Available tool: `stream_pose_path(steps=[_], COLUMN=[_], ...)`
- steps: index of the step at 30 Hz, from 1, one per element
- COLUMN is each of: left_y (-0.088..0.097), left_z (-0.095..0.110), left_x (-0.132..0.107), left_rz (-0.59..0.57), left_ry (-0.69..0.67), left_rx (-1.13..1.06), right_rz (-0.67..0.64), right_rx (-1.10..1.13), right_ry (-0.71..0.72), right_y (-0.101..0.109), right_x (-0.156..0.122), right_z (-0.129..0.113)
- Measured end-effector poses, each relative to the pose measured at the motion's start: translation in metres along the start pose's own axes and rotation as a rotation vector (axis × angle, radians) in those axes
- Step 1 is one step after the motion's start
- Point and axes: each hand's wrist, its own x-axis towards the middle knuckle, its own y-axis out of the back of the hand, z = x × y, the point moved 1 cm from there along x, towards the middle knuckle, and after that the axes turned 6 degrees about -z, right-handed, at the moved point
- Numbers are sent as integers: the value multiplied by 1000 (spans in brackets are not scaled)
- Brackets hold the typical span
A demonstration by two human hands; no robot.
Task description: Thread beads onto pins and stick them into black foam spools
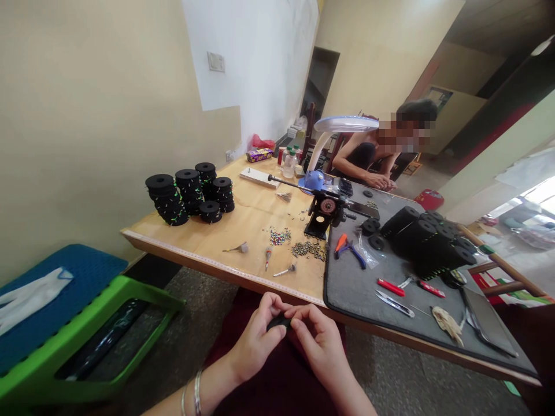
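My left hand is closed round a dark round piece that looks like a black foam spool, just off the table's front edge and above my lap. At the spool's right side the thumb and fingers of my right hand are pinched together. Any thread between the fingertips is too fine to make out. On the wooden table ahead lie coloured beads, a pile of small metal pieces and a few small brush-like tools.
Stacked black spools stand at the left, more spools on the grey mat. Pliers, thread snips and red-handled knives lie there. Behind are a winding device, a lamp and a seated person. A green stool stands left.
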Motion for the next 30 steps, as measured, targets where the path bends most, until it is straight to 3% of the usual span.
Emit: stream_pose_path(steps=[4, 15, 22, 30], left_y=[2, 3, -1, -4], left_z=[-6, -19, -11, -11], left_x=[4, 4, 5, 5], left_rz=[-36, -41, 45, 122], left_ry=[28, 102, 216, 227], left_rx=[-158, -274, -463, -475], right_rz=[40, -55, -10, 40], right_rx=[262, 402, 194, -116], right_ry=[-67, -134, -62, 58], right_y=[5, 2, -4, -12], right_x=[-1, 9, 5, -1], right_z=[11, 22, 20, 14])
